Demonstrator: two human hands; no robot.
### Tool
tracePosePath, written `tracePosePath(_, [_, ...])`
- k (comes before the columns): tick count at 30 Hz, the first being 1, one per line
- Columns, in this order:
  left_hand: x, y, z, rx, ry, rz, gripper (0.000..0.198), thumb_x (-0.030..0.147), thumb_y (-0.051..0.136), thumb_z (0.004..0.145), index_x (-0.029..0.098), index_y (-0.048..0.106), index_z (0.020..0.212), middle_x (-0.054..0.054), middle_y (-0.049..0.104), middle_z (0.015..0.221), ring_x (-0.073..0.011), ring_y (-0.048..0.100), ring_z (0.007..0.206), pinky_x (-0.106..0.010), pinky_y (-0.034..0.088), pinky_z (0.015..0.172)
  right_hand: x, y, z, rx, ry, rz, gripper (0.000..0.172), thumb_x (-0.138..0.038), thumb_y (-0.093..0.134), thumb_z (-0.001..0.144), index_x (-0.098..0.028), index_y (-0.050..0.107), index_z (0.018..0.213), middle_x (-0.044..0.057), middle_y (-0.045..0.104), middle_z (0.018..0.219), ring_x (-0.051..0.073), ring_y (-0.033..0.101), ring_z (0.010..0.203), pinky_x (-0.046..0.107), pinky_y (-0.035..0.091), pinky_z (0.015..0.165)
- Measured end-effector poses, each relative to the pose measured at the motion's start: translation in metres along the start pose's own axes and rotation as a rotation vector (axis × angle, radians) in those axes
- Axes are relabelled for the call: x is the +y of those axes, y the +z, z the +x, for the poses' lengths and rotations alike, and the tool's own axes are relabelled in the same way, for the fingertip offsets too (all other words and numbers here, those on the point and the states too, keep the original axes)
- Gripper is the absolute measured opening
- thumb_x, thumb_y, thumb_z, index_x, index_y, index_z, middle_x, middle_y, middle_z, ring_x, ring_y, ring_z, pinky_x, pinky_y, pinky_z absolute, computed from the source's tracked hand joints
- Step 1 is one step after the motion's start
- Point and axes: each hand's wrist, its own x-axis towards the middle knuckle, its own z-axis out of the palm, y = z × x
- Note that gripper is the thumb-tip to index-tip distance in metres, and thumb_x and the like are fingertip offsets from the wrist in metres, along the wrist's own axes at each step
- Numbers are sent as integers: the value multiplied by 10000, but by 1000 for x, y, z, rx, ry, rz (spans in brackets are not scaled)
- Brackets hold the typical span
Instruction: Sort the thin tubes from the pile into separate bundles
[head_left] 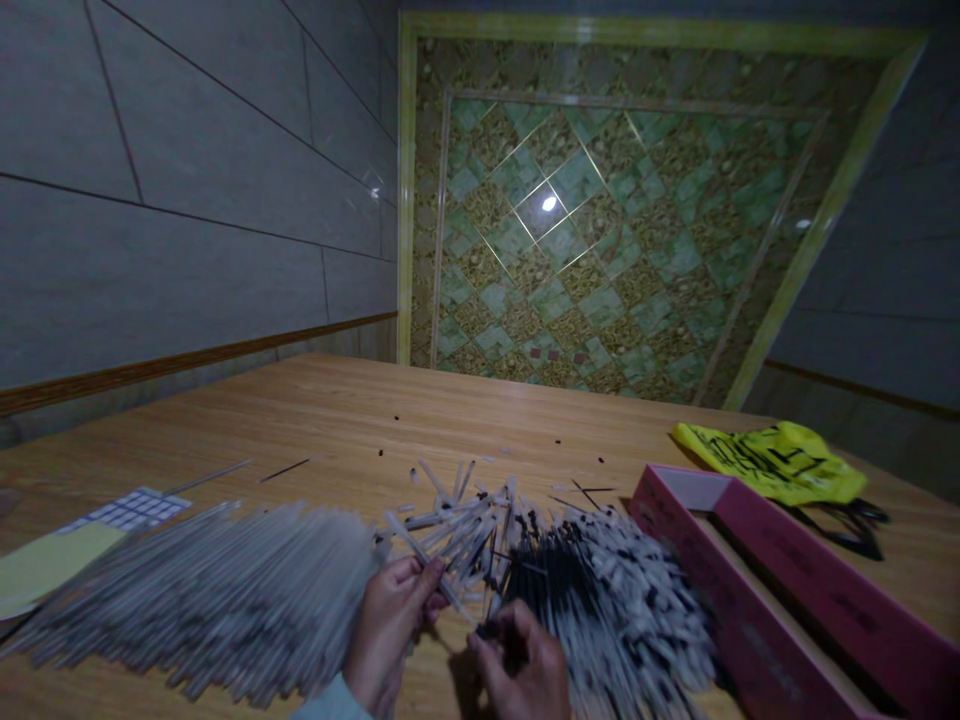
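Note:
My left hand [386, 620] is closed in a pinch around a short translucent plastic tube [407, 537], which slants from upper left toward my right hand. Close beside its lower end, my right hand [529, 665] has thumb and fingers pressed together on something small and dark that I cannot make out. Beyond both hands lies a loose heap of short clear tubes [472, 535], some with black bits at their ends. A large bundle of long clear thin tubes [262, 590] is left of my left hand. Right of my right hand lies a pile of thin sticks with black ends [559, 580].
A long pink box [682, 550] stands open at the right, with a crumpled yellow bag [772, 460] behind it. Yellow paper [56, 565] and a checked sheet [139, 508] lie at the left. Small black bits dot the wooden table [322, 400], which meets the tiled wall [187, 230].

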Motion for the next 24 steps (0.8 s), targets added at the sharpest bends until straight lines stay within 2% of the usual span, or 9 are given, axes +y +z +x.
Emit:
tracePosePath(5, [3, 0, -2, 20, -4, -39, 359, 457, 742, 559, 124, 614, 597, -5, 604, 498, -93, 516, 440, -171, 358, 402, 1, 0, 0, -12, -7, 32, 214, -381, 592, 686, -192, 525, 613, -27, 511, 490, 118, 474, 456, 203, 353, 447])
tracePosePath(9, [5, -4, 0, 46, 16, -78, 331, 438, 725, 597, 126, 612, 619, 8, 602, 504, -94, 522, 457, -172, 368, 429, -3, -3, -1, -31, -1, 142, 269, -421, 596, 704, -185, 516, 601, -35, 467, 468, 104, 446, 440, 201, 324, 430])
tracePosePath(11, [5, -6, 1, 47, 22, -92, 323, 429, 720, 610, 126, 613, 638, 4, 613, 527, -93, 527, 473, -170, 367, 435, -5, -1, -1, -87, 90, 329, 300, -455, 590, 716, -187, 495, 620, -47, 447, 459, 88, 417, 401, 189, 287, 387])
tracePosePath(14, [4, -6, 0, 42, 14, -87, 321, 427, 714, 623, 127, 606, 660, 7, 608, 532, -90, 525, 480, -164, 356, 431, -7, 4, -1, -243, 316, 720, 344, -526, 566, 720, -193, 479, 723, -32, 530, 528, 58, 368, 313, 173, 226, 317])
tracePosePath(16, [4, -5, -1, 23, 16, -61, 320, 430, 707, 633, 130, 599, 662, 13, 600, 528, -85, 516, 468, -164, 355, 427, -6, 7, -1, -321, 414, 862, 369, -548, 561, 720, -187, 491, 759, -19, 559, 562, 45, 339, 299, 169, 206, 311])
tracePosePath(18, [3, -2, -2, -6, 27, -13, 327, 438, 707, 630, 131, 595, 647, 10, 600, 524, -92, 522, 468, -170, 362, 423, -3, 9, 1, -307, 391, 826, 376, -538, 587, 712, -167, 533, 726, -29, 522, 528, 52, 352, 352, 171, 234, 352])
tracePosePath(22, [4, 1, -3, -51, 59, 71, 342, 462, 698, 626, 134, 604, 631, -12, 620, 536, -116, 540, 484, -190, 384, 424, 3, 6, 5, -202, 171, 527, 390, -521, 641, 665, -135, 609, 610, -24, 483, 505, 98, 416, 499, 205, 322, 479])
tracePosePath(24, [6, 2, -4, -47, 70, 89, 351, 473, 697, 620, 134, 606, 613, -12, 617, 521, -111, 525, 462, -193, 380, 416, 4, 3, 5, -242, 148, 409, 388, -513, 640, 656, -135, 617, 575, -30, 473, 477, 97, 397, 479, 208, 310, 472])
